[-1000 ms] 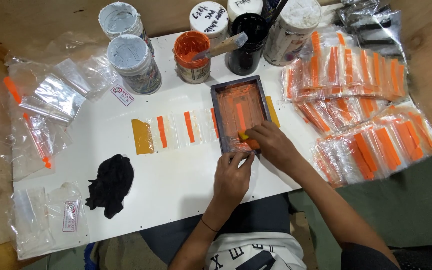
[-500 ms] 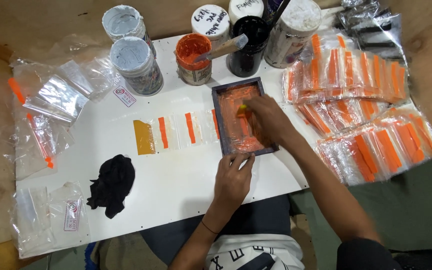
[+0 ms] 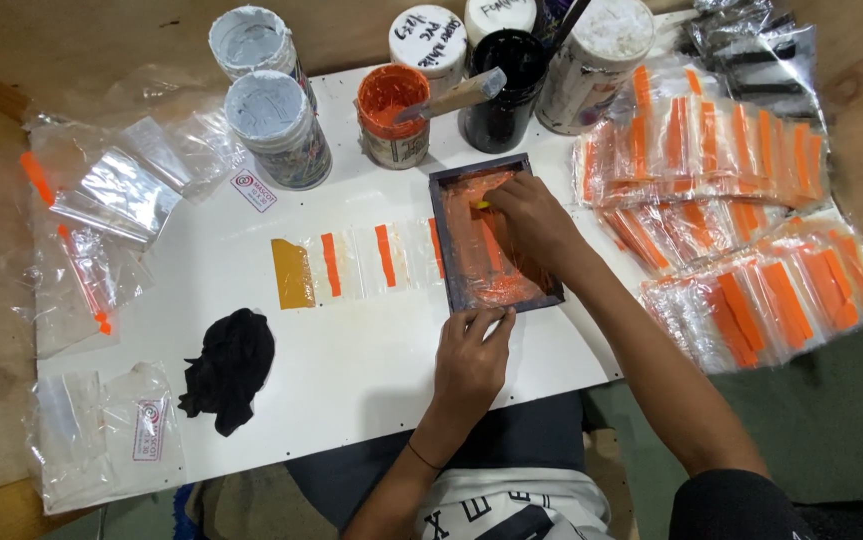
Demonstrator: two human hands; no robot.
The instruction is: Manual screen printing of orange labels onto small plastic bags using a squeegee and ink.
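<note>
A small dark printing frame [image 3: 448,262], its screen smeared with orange ink, lies on a white board [image 3: 351,380]. My left hand [image 3: 471,360] presses its fingers on the frame's near rim and holds it down. My right hand [image 3: 526,220] is inside the frame near the far end, closed on a small yellow scraper [image 3: 481,205] of which only a tip shows. A row of clear plastic bags with orange stripes [image 3: 351,262] runs leftward from under the frame.
An open orange ink pot [image 3: 392,115] with a wooden stick stands behind the frame, beside grey-lidded jars [image 3: 276,125] and a black pot [image 3: 501,85]. Piles of orange-striped bags [image 3: 741,210] lie at the right, blank bags [image 3: 111,200] at the left, and a black rag [image 3: 228,368] at front left.
My right hand has slid from the frame's near edge across the screen to its far end. My left hand has stayed on the near rim.
</note>
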